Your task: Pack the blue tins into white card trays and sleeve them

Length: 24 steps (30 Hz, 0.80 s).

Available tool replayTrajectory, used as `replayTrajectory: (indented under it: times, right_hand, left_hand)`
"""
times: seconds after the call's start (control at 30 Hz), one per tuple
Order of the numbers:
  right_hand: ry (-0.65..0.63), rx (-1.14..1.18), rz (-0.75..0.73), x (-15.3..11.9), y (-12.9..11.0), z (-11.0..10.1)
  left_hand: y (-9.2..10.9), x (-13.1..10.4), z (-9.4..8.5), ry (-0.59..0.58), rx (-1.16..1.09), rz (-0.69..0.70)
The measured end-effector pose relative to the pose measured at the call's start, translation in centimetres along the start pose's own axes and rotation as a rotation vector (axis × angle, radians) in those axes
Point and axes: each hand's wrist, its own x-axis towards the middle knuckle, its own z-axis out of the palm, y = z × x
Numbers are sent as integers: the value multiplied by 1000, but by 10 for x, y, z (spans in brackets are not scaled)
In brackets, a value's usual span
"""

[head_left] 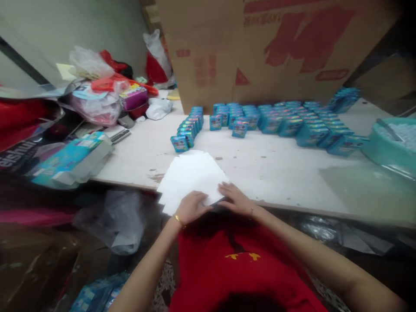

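A fanned stack of white sheets [190, 177] lies at the table's near edge, with part of its left side sticking out past the edge. My left hand [192, 206] is closed on the near end of the stack, fingers on top; a gold bracelet circles that wrist. At the right corner of the sheets, my right hand [236, 199] rests with its fingers stretched out and its thumb apart, the fingertips touching the paper. Beyond the sheets stands a row of small blue boxes [180, 143]. What is printed on the sheets, if anything, is face down or hidden.
More rows of blue boxes [312, 130] stand along the back, before a large cardboard carton [214, 52]. A green basin [390, 147] sits at the right. At the left are an opened blue carton [74, 158], plastic bags [97, 104] and a purple box [134, 98].
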Motion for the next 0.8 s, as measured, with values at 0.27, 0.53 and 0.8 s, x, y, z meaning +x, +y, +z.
replayTrajectory:
  times: [0.27, 0.53, 0.8]
  right_hand:
    - [31, 106, 36, 0, 0, -9]
    - [43, 91, 26, -2, -1, -10]
    - [244, -123, -118, -15, 1, 10]
  left_hand:
    - [-6, 17, -13, -113, -252, -182]
    - [-14, 28, -12, -146, -291, -153]
    - [-19, 20, 0, 258, -248, -322]
